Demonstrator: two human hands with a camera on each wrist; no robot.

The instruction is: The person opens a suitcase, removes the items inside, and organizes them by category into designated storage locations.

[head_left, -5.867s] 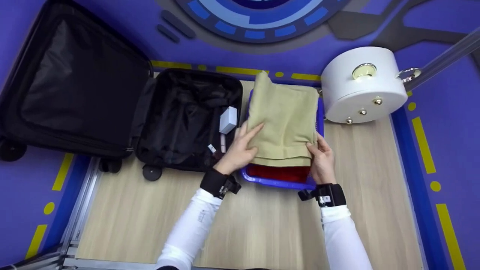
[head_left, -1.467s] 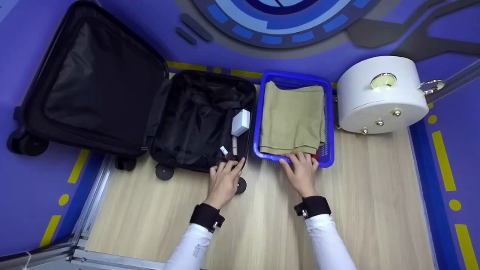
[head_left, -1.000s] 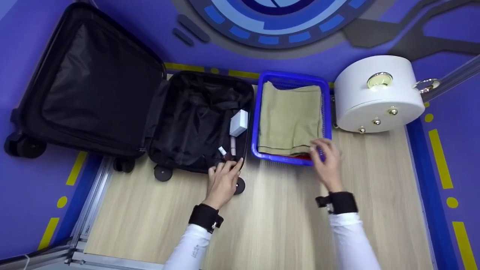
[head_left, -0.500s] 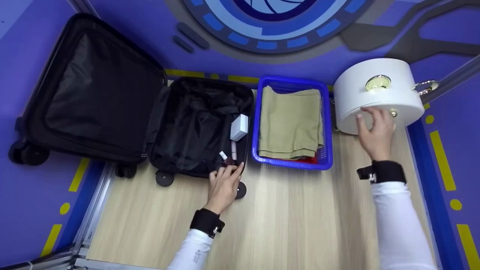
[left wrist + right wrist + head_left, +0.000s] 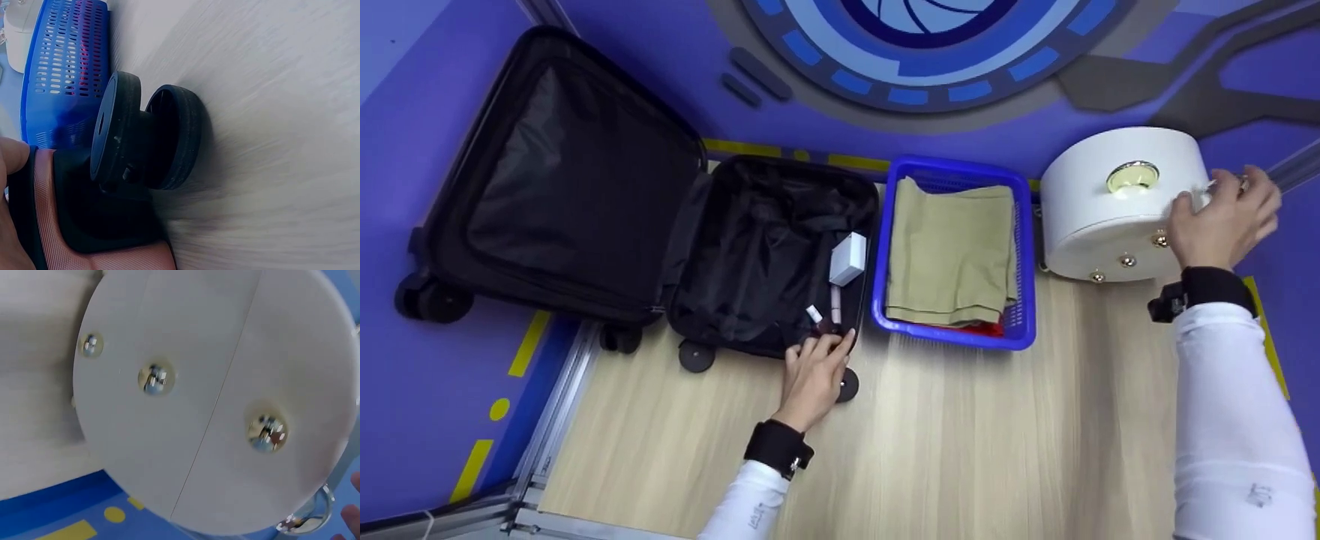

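Observation:
My left hand (image 5: pixel 814 375) rests on the near rim of the open black-lined suitcase (image 5: pixel 757 247), thumb along its corner. In the left wrist view part of that hand lies against the rim, beside the ribbed copper-pink shell (image 5: pixel 121 259). My right hand (image 5: pixel 1222 217) is at the right side of a white drum-shaped case (image 5: pixel 1110 172), fingers bent and spread around its ring handle. The right wrist view shows the fingertips (image 5: pixel 351 517) apart from the shiny handle (image 5: pixel 315 514). Round metal knobs (image 5: pixel 156 378) dot the case's flat face, which thin seams cross.
A blue basket (image 5: pixel 952 335) holds folded khaki cloth (image 5: pixel 949 251) over something red (image 5: pixel 986 328). In the suitcase lie a white box (image 5: pixel 847 259), a slim pink tube (image 5: pixel 835 304) and a small white-capped bottle (image 5: pixel 814 313). A suitcase wheel (image 5: pixel 174 135) stands near the basket.
The khaki cloth, earlier held by both hands, now lies in the basket. My right hand left the basket, passed the case's front and reached its right side. The left hand stays on the suitcase rim.

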